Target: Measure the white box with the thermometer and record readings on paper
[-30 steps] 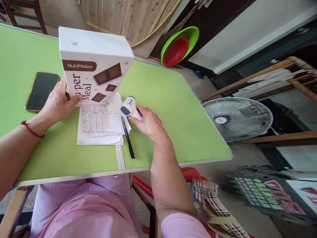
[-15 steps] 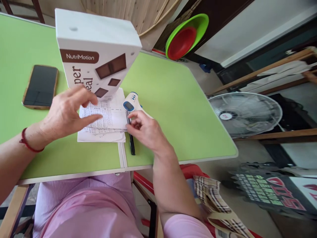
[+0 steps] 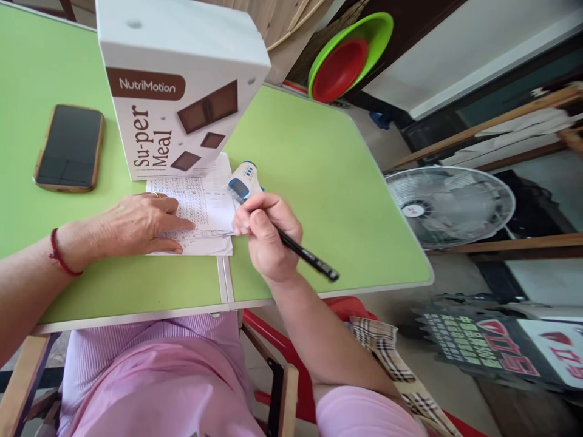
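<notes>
My left hand (image 3: 141,224) lies flat on a small stack of handwritten papers (image 3: 214,209), its fingers stretched out and holding nothing. In my right hand (image 3: 273,237) is a black pen (image 3: 310,258), gripped between thumb and fingers just above the table, its back end pointing down to the right. A white and blue infrared thermometer (image 3: 246,179) lies right behind that hand, partly covered by it. Behind the papers stands a white NutriMotion box (image 3: 182,91), upright, at their far edge.
A phone in a brown case (image 3: 70,149) lies on the green table (image 3: 319,176) at the left. Beyond the right edge are a fan (image 3: 450,206), a green basin (image 3: 380,36) with a red one, and a red stool (image 3: 291,352) with a checked bag.
My right hand has picked the pen up from the table and turned it in its grip. My left hand has come down from above the papers onto them.
</notes>
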`<state>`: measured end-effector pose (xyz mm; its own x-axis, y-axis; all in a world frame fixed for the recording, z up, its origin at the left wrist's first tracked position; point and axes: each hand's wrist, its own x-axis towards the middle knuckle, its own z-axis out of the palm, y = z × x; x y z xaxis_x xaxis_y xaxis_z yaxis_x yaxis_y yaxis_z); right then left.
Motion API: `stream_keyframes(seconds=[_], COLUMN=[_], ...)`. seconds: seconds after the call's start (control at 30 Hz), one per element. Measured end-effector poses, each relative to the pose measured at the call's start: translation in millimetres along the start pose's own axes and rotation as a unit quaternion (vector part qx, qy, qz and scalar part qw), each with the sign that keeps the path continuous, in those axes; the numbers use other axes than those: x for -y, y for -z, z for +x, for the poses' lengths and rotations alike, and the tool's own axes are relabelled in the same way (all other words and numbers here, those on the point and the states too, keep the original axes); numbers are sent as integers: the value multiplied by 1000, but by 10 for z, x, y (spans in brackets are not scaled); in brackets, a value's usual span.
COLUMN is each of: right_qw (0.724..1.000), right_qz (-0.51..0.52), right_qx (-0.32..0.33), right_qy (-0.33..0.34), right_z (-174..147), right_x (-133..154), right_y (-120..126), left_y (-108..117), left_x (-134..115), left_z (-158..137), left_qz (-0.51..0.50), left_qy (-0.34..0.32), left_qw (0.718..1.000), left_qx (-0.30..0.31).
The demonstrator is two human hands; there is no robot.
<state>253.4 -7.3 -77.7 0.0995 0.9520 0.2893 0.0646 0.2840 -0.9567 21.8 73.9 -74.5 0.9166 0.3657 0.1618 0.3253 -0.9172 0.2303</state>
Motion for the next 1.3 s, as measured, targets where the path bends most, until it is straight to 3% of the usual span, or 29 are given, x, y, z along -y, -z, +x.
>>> stream_keyframes(seconds=[0.17, 0.27, 0.53, 0.7, 1.3], right_qw=[994, 991, 987, 975, 966], right_qz=[-82, -105, -159, -205, -234], right_qx=[62, 61, -2, 40, 70], right_qy=[-42, -47, 38, 73, 80], right_z=[-16, 36, -21, -29, -18], right_x=[-87, -125, -198, -197, -190], right_y=[-12, 13, -31, -5, -12], left_y=[66, 74, 67, 56, 82], left_x=[-57, -92, -118, -99, -120], left_z=[5, 24, 57, 44, 60], left_qz=[9, 56, 63, 53, 45], left_qy=[7, 1, 27, 32, 51], left_qw=[1000, 998, 996, 996, 995], left_qx=[17, 41, 64, 59, 74])
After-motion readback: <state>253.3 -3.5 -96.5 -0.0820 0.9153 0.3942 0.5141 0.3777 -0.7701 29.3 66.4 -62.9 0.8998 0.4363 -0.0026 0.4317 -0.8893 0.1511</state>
